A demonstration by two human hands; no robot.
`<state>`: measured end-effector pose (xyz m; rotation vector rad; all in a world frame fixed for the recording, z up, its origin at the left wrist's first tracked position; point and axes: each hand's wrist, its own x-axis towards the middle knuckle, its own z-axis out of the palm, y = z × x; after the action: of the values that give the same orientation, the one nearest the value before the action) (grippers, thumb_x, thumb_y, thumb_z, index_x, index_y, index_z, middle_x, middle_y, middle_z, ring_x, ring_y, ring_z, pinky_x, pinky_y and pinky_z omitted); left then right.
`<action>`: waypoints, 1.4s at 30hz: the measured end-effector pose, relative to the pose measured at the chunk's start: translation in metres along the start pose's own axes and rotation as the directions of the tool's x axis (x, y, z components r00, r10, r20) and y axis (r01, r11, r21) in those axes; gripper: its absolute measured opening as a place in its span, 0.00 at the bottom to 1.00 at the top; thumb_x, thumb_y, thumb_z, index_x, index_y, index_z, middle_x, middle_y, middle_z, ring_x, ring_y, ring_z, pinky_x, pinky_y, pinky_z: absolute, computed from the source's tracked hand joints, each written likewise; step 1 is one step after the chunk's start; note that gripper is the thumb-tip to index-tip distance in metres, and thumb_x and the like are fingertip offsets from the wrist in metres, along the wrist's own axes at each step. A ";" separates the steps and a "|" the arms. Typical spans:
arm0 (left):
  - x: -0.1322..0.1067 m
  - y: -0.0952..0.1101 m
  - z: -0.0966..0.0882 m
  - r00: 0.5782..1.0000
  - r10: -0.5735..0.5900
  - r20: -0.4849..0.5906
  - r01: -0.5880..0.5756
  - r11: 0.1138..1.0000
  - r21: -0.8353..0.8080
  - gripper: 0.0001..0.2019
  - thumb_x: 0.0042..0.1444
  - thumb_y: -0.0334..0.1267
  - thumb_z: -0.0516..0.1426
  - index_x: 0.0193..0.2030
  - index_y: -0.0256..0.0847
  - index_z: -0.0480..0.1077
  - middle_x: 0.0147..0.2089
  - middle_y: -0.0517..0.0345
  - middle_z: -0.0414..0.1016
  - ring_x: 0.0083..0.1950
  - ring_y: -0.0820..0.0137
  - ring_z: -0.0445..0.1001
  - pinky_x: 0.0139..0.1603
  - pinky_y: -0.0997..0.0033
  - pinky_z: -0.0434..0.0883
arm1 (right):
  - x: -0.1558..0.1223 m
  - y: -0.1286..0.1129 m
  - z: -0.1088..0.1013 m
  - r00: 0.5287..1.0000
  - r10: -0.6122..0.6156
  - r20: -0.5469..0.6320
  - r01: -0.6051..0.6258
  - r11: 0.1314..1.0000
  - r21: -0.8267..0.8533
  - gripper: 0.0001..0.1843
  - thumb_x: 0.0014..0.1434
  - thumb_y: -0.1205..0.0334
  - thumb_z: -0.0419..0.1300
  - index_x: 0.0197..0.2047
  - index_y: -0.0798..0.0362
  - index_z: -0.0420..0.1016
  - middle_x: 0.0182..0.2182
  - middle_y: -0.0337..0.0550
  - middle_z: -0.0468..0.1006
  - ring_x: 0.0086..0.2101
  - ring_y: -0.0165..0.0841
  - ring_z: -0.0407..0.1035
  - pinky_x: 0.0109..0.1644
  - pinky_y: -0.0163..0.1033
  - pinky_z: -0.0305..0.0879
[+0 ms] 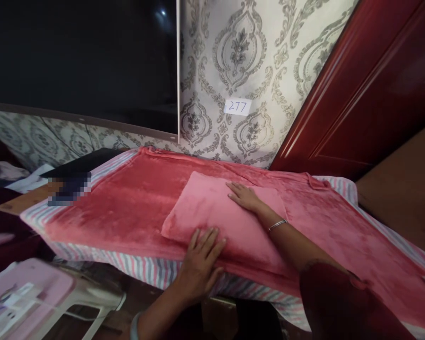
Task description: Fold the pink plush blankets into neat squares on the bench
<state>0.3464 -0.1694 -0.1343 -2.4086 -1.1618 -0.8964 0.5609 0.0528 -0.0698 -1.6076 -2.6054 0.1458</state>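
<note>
A pink plush pillow (212, 203) lies flat on a red-pink plush blanket (127, 203). My left hand (200, 264) rests at the pillow's near edge, its fingers stretched out over the fabric. Palm down on the pillow's far part is my right hand (244, 196), fingers extended and spread a little. Nothing is held in either hand. Beneath the blanket, a striped cloth (145, 269) hangs over the near edge of the table-like surface. What lies under or inside the pillow is hidden.
Behind stands a patterned wall with a paper label (238, 106) reading 277. A large dark screen (81, 56) hangs at the upper left, and a red door (368, 94) is at the right. A pink-topped stool (38, 278) stands at the lower left.
</note>
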 end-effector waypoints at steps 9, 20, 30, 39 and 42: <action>-0.012 -0.028 0.005 0.983 -0.141 -0.115 0.150 0.986 0.078 0.21 0.63 0.40 0.56 0.62 0.46 0.72 0.67 0.46 0.69 0.74 0.52 0.56 0.75 0.40 0.43 | -0.031 -0.105 0.011 0.766 -0.636 0.100 0.633 0.772 0.062 0.31 0.74 0.43 0.42 0.75 0.37 0.50 0.75 0.40 0.46 0.73 0.43 0.35 0.73 0.63 0.33; -0.020 -0.024 0.016 0.974 -0.195 -0.113 0.201 0.979 0.042 0.25 0.61 0.46 0.60 0.64 0.47 0.70 0.72 0.48 0.63 0.76 0.51 0.52 0.75 0.43 0.42 | 0.095 -0.060 0.016 0.934 -0.352 0.064 0.344 0.933 0.107 0.36 0.71 0.40 0.45 0.77 0.43 0.47 0.75 0.44 0.46 0.71 0.46 0.47 0.72 0.57 0.47; -0.020 -0.022 0.021 0.965 -0.232 -0.121 0.239 0.970 0.046 0.26 0.60 0.47 0.61 0.65 0.48 0.70 0.72 0.49 0.63 0.76 0.51 0.52 0.75 0.43 0.43 | 0.112 -0.048 0.044 0.955 -0.296 -0.023 0.294 0.934 0.205 0.40 0.70 0.35 0.43 0.76 0.48 0.50 0.72 0.45 0.55 0.69 0.43 0.53 0.73 0.49 0.48; -0.015 -0.028 -0.004 0.962 -0.202 -0.183 0.211 0.977 0.032 0.22 0.63 0.34 0.55 0.64 0.39 0.69 0.69 0.43 0.67 0.73 0.56 0.60 0.75 0.43 0.47 | 0.075 -0.084 0.008 0.973 -0.232 0.000 0.232 0.972 0.039 0.34 0.72 0.43 0.45 0.77 0.45 0.48 0.75 0.49 0.46 0.72 0.49 0.41 0.71 0.66 0.41; -0.013 -0.039 -0.017 0.950 -0.197 -0.243 0.208 0.978 0.016 0.16 0.63 0.30 0.54 0.56 0.39 0.74 0.63 0.45 0.74 0.67 0.59 0.67 0.73 0.47 0.53 | 0.035 -0.108 0.009 0.869 -0.496 0.006 0.495 0.868 0.037 0.31 0.73 0.45 0.43 0.75 0.41 0.53 0.75 0.45 0.48 0.73 0.46 0.37 0.72 0.66 0.36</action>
<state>0.3026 -0.1617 -0.1299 -2.1031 -1.3335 -1.1773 0.4484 0.0360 -0.0648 -0.8757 -2.9042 0.1665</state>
